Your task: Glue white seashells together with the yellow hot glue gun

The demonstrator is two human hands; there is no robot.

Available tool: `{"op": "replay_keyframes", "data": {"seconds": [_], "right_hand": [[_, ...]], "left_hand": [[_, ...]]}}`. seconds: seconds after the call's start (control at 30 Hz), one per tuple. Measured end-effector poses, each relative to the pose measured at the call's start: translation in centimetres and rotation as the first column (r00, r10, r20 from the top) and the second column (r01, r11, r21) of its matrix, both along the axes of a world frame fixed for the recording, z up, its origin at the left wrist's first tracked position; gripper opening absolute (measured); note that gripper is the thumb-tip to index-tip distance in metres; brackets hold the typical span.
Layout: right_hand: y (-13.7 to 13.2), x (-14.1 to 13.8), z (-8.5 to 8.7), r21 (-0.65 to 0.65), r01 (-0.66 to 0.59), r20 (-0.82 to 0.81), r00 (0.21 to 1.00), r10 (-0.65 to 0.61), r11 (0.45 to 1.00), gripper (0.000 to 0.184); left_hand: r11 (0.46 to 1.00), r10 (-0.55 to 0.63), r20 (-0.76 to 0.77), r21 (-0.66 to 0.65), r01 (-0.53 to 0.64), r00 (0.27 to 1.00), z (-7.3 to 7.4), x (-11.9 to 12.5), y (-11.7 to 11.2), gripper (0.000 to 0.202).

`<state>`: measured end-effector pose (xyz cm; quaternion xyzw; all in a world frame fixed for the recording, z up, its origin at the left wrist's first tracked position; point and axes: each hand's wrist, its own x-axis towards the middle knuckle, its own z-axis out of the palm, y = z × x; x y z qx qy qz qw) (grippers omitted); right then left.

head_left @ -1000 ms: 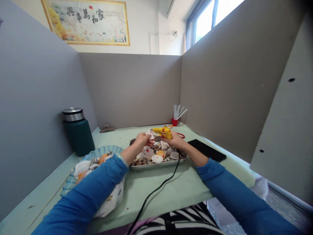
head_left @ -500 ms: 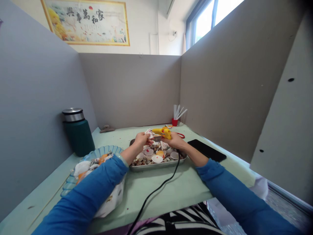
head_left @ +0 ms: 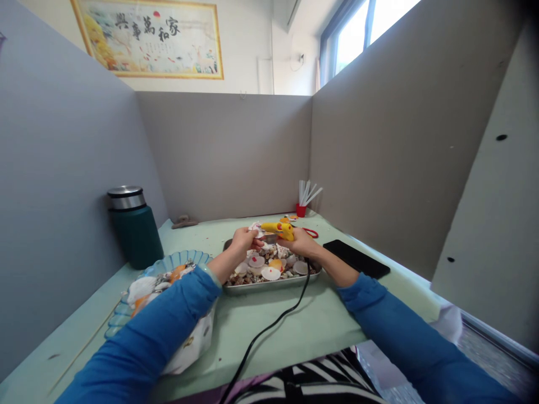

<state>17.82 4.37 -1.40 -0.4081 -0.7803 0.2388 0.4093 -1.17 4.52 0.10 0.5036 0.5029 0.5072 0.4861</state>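
Observation:
My right hand is closed round a yellow hot glue gun, its nozzle pointing left. My left hand pinches a small pale shell right at the nozzle. Both hands hover over a metal tray filled with shells and small pebbles. The gun's black cord runs from under my right hand down across the green table toward me.
A blue glass plate of shells lies at the left, with a dark green flask behind it. A black phone lies right of the tray. A red cup of white sticks stands at the back. Grey partitions enclose three sides.
The glue gun and my right hand have dipped slightly lower and closer to the shell in my left hand; otherwise nothing has moved.

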Motion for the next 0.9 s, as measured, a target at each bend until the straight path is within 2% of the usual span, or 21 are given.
{"op": "replay_keyframes", "data": {"seconds": [0.4,0.57,0.73,0.9], "right_hand": [[0.08,-0.02,0.02,0.017,0.055,0.022,0.998,-0.055,0.998,0.023],[0.11,0.05,-0.04,0.011,0.05,0.024,0.998,-0.05,0.999,0.022],[0.35,0.0,-0.32,0.106,0.054,0.033,0.998,-0.058,0.993,0.022],[0.4,-0.08,-0.46,0.168,0.062,0.054,0.996,-0.072,0.984,0.024]], "left_hand": [[1.0,0.004,-0.021,0.012,-0.004,1.0,-0.24,-0.05,0.18,0.01],[0.998,0.02,-0.099,0.057,-0.014,0.995,-0.25,-0.05,0.18,0.01],[0.992,0.062,-0.183,0.12,-0.04,0.981,-0.51,-0.19,0.48,0.01],[0.993,0.056,-0.202,0.118,-0.032,0.978,-0.58,-0.21,0.62,0.009]]}}
